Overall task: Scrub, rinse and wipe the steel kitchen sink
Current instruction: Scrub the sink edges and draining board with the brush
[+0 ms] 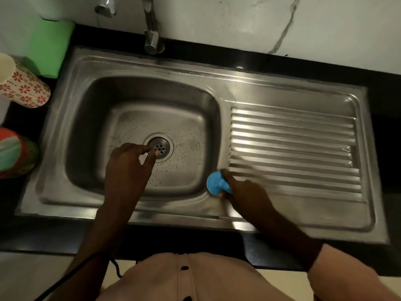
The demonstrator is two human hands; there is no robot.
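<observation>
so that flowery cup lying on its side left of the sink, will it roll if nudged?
Probably. The flowery cup lies on its side on the dark counter, and its round wall should let it roll. It looks tapered, so it would likely curve rather than run straight. It seems light, maybe paper or thin plastic, so a small bump could shift it.

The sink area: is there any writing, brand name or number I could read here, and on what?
None can be read.
patterned cup: red flowers only, no words.
red and green container: print too blurred to tell.
sink, tap, blue scrubber: no markings visible.
</observation>
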